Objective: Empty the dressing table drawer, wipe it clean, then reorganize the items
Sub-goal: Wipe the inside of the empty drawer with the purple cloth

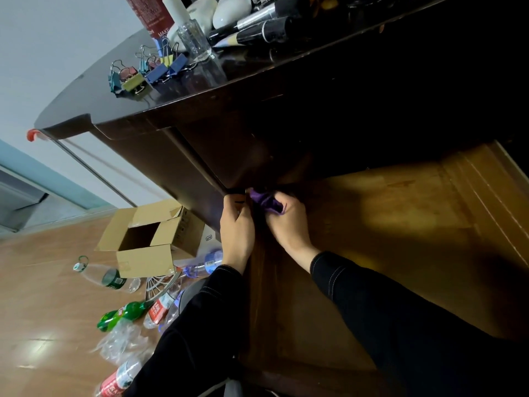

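The dark wooden dressing table (160, 110) fills the top of the view, and its pulled-out drawer (372, 224) shows a bare brown bottom. My right hand (286, 222) grips a crumpled purple cloth (264, 200) at the drawer's near left corner. My left hand (237, 230) curls its fingers over the drawer's left side edge beside it. On the tabletop lie several coloured binder clips (143, 73), a small clear glass bottle (194, 38), dark cosmetic tubes (257, 27) and white containers (229, 10).
On the wooden floor at the left stand an open cardboard box (148, 239) and several plastic bottles (108, 276), with crumpled clear plastic (123, 342) near them. A red hook (33, 134) sits by the table's left corner.
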Demonstrator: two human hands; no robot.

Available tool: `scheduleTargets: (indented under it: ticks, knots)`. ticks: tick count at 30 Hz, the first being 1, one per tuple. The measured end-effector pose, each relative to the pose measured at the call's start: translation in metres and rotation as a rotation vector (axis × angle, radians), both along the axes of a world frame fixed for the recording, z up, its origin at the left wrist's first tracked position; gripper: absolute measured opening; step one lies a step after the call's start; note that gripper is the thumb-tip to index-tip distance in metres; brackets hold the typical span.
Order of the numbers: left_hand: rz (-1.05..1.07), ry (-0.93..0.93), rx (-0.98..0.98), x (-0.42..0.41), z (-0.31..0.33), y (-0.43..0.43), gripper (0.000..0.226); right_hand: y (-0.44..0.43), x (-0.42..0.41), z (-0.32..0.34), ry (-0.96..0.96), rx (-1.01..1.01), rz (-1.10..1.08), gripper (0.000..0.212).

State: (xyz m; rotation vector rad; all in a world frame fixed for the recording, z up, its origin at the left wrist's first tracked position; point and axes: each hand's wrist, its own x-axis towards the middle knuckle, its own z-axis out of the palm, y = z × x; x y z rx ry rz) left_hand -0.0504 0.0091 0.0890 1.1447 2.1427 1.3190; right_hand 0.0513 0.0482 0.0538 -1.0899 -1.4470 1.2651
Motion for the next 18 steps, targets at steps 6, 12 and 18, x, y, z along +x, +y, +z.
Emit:
scheduleTargets:
  ticks: [6,12,18]
  knots:
    - [-0.001,0.006,-0.025,0.001,0.002,0.0,0.022,0.013,0.013,-0.003,-0.197,-0.208,0.082,0.037]
    - [-0.004,-0.015,-0.012,0.001,0.002,-0.001,0.02,-0.014,0.012,0.004,-0.06,-0.068,0.068,0.039]
    - [-0.008,0.031,-0.028,0.002,0.003,-0.003,0.02,-0.001,0.024,-0.001,-0.149,-0.26,0.152,0.032]
